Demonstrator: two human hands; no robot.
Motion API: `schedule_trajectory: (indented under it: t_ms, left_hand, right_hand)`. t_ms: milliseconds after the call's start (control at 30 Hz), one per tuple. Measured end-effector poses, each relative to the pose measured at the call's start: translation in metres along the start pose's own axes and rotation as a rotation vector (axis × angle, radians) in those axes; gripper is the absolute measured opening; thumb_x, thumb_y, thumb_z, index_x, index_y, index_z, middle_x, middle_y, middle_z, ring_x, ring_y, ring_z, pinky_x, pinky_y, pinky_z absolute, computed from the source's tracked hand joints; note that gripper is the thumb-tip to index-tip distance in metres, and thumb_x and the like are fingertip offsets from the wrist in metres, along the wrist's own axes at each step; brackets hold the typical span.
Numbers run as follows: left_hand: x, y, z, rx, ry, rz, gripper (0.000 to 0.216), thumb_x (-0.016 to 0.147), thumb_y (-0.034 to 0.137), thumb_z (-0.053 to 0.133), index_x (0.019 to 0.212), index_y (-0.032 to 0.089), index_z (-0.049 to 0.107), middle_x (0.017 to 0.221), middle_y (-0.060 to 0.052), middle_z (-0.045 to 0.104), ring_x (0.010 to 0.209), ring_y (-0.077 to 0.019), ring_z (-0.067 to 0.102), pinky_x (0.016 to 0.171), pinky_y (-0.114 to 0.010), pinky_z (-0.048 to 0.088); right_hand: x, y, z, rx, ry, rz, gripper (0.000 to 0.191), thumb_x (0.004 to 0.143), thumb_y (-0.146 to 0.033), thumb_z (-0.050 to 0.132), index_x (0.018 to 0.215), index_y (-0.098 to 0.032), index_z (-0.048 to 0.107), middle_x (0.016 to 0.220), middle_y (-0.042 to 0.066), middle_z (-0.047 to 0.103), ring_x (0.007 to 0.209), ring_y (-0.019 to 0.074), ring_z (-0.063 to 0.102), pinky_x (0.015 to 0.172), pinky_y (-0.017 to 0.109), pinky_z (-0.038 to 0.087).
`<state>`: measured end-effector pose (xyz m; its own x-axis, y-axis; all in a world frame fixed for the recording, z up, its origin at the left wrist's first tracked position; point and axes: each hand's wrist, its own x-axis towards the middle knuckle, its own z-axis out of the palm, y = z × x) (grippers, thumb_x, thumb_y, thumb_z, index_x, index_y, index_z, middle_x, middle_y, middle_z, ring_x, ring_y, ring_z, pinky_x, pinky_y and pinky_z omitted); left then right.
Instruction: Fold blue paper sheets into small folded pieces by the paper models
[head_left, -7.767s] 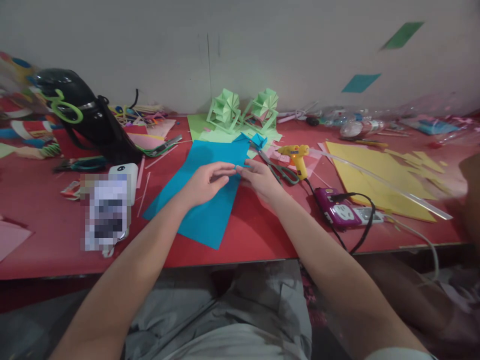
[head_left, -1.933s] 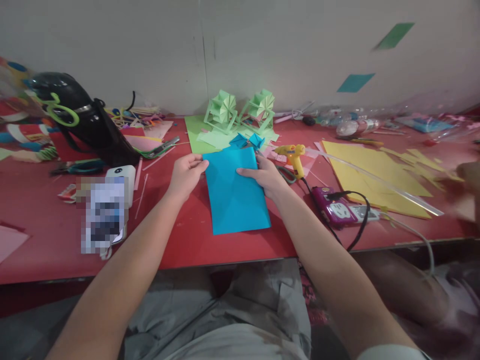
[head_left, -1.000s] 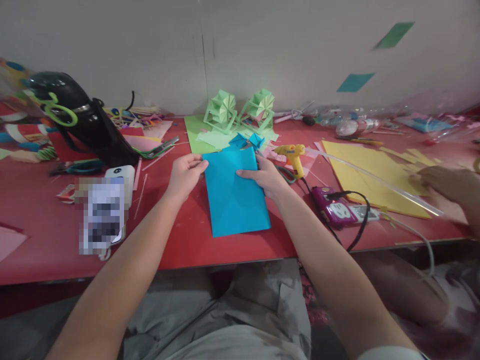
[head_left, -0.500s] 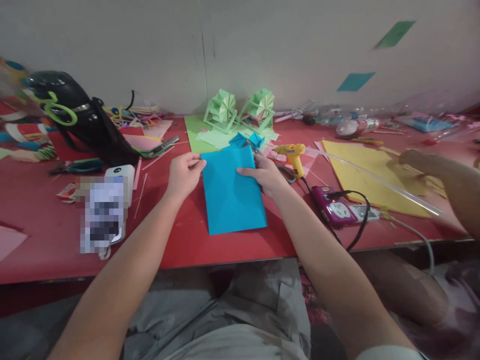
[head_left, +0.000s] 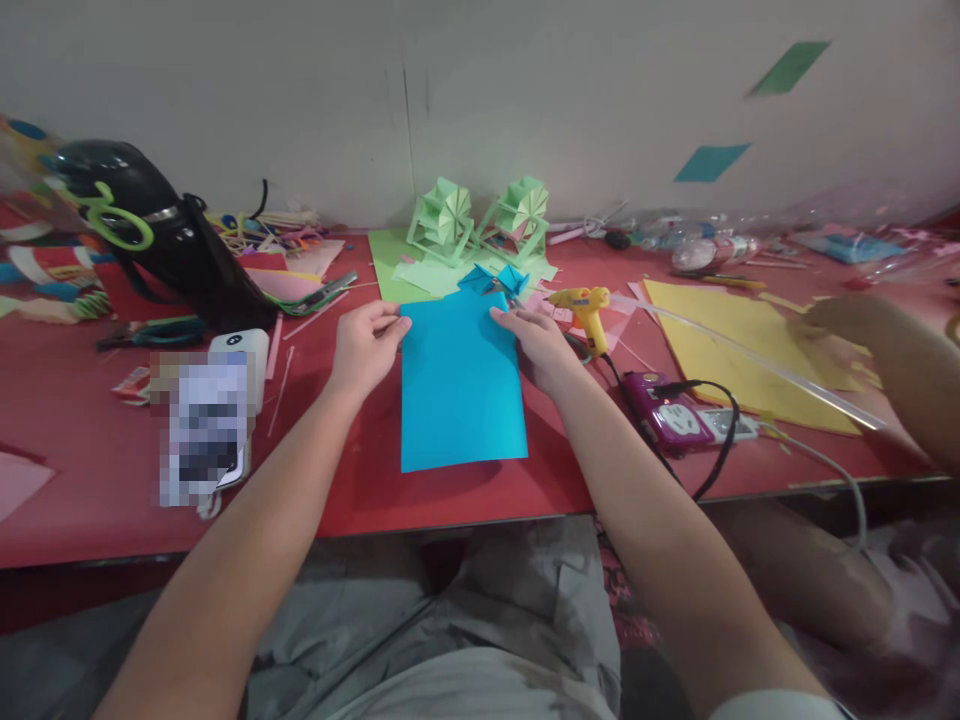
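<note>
A blue sheet of paper (head_left: 461, 390) hangs between my two hands, tilted toward me over the red table (head_left: 360, 490). My left hand (head_left: 369, 345) pinches its upper left corner between thumb and fingers. At the upper right corner my right hand (head_left: 534, 343) grips the sheet, thumb on the front and fingers behind, partly hidden. Just beyond the sheet lie small folded blue paper pieces (head_left: 495, 280). Behind them, two light green folded-paper wheels on stands (head_left: 444, 215) rest on green paper (head_left: 386, 265).
A yellow glue gun (head_left: 589, 312) and a purple power strip (head_left: 667, 410) with cables are to the right. Another person's hand (head_left: 844, 325) is over yellow paper (head_left: 720, 340). A black bottle (head_left: 172, 230), pliers (head_left: 154, 333) and a phone (head_left: 210, 420) occupy the left.
The blue sheet has straightened, its lower edge shifting slightly left. My right thumb has moved up and right toward the sheet's corner. My left hand keeps its pinch.
</note>
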<state>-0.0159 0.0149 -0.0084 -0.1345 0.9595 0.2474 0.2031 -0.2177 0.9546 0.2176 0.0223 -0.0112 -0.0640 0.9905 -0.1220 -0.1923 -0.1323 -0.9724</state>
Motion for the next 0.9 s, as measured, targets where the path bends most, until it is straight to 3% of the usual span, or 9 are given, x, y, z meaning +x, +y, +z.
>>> schedule_trajectory:
  t_ms: [333, 533, 700, 900]
  left_hand:
    - [0.0019, -0.0008, -0.0011, -0.023, 0.003, -0.016, 0.027, 0.069, 0.032, 0.076, 0.089, 0.014, 0.069, 0.081, -0.008, 0.075, 0.072, -0.0208, 0.069, 0.060, -0.028, 0.056]
    - [0.0010, 0.0003, -0.0001, -0.021, 0.016, -0.032, 0.025, 0.068, 0.029, 0.077, 0.086, 0.014, 0.068, 0.078, -0.008, 0.075, 0.069, -0.0209, 0.069, 0.059, -0.029, 0.056]
    - [0.0010, -0.0011, -0.0003, -0.032, -0.010, -0.012, 0.025, 0.069, 0.030, 0.075, 0.086, 0.013, 0.068, 0.076, -0.007, 0.075, 0.064, -0.0183, 0.068, 0.058, -0.027, 0.055]
    - [0.0011, -0.0022, 0.0008, -0.029, -0.015, 0.001, 0.022, 0.069, 0.029, 0.074, 0.084, 0.014, 0.068, 0.074, -0.007, 0.075, 0.062, -0.0172, 0.067, 0.056, -0.026, 0.054]
  right_hand:
    - [0.0040, 0.0046, -0.0022, -0.127, 0.103, -0.146, 0.043, 0.071, -0.057, 0.078, 0.060, -0.022, 0.056, 0.056, -0.003, 0.052, 0.054, 0.0119, 0.050, 0.055, 0.027, 0.043]
    - [0.0031, 0.0050, -0.0017, -0.096, 0.081, -0.219, 0.030, 0.069, -0.047, 0.082, 0.073, -0.021, 0.068, 0.062, -0.003, 0.059, 0.055, 0.0105, 0.049, 0.054, 0.025, 0.042]
    - [0.0049, 0.0053, -0.0016, -0.077, 0.117, -0.244, 0.049, 0.070, -0.057, 0.079, 0.058, -0.020, 0.050, 0.051, -0.006, 0.039, 0.048, 0.0072, 0.036, 0.045, 0.023, 0.033]
    - [0.0094, 0.0073, -0.0028, -0.063, 0.138, -0.263, 0.034, 0.068, -0.046, 0.082, 0.078, -0.019, 0.064, 0.064, -0.004, 0.057, 0.055, 0.0082, 0.048, 0.051, 0.023, 0.039]
